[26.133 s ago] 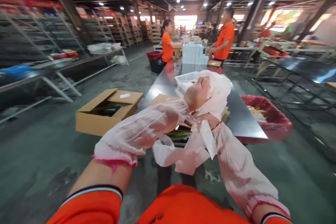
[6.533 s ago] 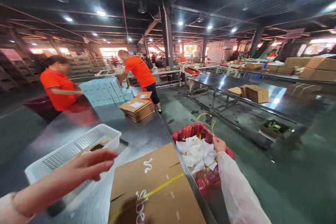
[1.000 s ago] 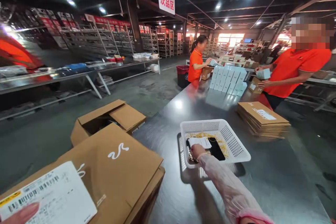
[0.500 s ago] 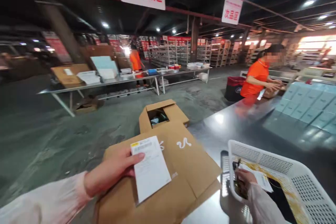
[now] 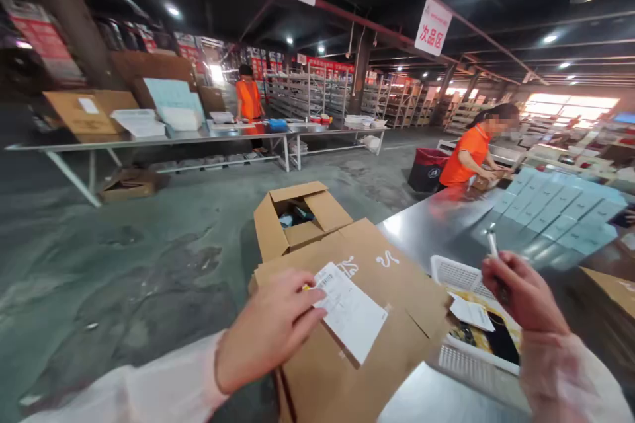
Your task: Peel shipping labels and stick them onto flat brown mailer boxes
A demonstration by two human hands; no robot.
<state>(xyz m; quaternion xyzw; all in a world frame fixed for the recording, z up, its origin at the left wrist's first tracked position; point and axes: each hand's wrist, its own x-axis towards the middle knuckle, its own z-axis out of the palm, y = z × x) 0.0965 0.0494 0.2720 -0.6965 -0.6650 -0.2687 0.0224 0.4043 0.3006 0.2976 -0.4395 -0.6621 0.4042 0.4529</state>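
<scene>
My left hand (image 5: 270, 327) pinches a white printed label (image 5: 350, 310) and presses it against the top of a closed cardboard box (image 5: 357, 324) that stands at the near end of a steel table (image 5: 441, 228). My right hand (image 5: 520, 294) is raised above a white plastic basket (image 5: 454, 271), fingers closed round a thin white pen-like tool (image 5: 492, 242) that sticks up from the fist. A slip of paper (image 5: 471, 312) and dark items lie in the basket. Both forearms wear translucent pink sleeve covers.
An open cardboard box (image 5: 292, 215) stands on the floor behind the closed one. Rows of pale blue boxes (image 5: 560, 208) cover the far table, where a person in orange (image 5: 471, 155) works beside a red-lined bin (image 5: 426, 168). Another person (image 5: 248, 99) stands at the left tables.
My right hand has come up out of the basket holding the white tool. My left hand has shifted the label rightward on the box top, and the view has turned slightly.
</scene>
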